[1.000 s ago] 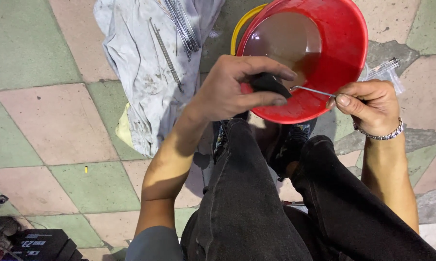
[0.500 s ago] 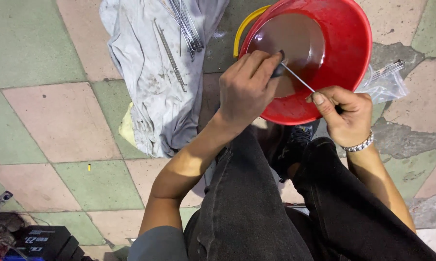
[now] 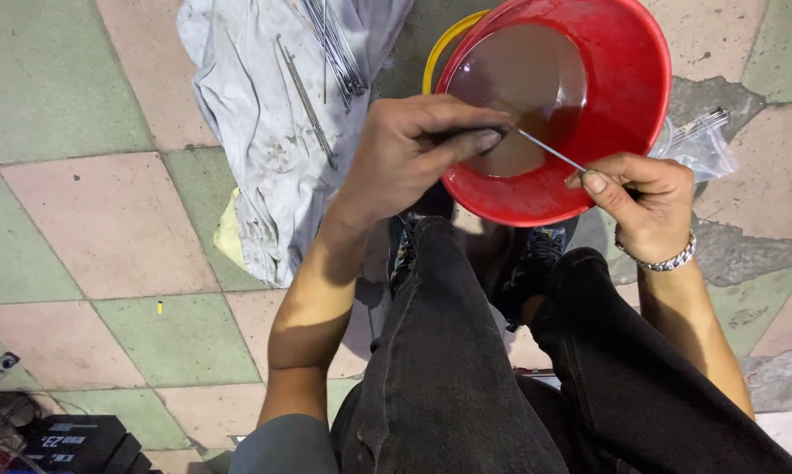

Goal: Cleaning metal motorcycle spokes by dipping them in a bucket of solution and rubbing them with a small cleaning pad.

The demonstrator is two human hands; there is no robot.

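A red basin point(image 3: 629, 96) of murky brown water stands on the tiled floor in front of my knees. Over its near rim I hold a thin metal rod point(image 3: 550, 151). My right hand point(image 3: 646, 204), with a silver bracelet on the wrist, pinches one end of the rod. My left hand point(image 3: 409, 154) grips a small dark pad point(image 3: 466, 136) closed around the rod's other end, above the water.
A dirty grey cloth point(image 3: 264, 114) lies on the floor to the left with several more thin metal rods point(image 3: 330, 44) on it. A clear plastic bag point(image 3: 699, 140) with rods lies right of the basin. A yellow rim point(image 3: 444, 44) shows behind the basin. Dark tools point(image 3: 62, 439) sit at bottom left.
Both hands shifted slightly; the left hand slid along the rod toward its far end and the rod now lies flatter across the basin's near rim.
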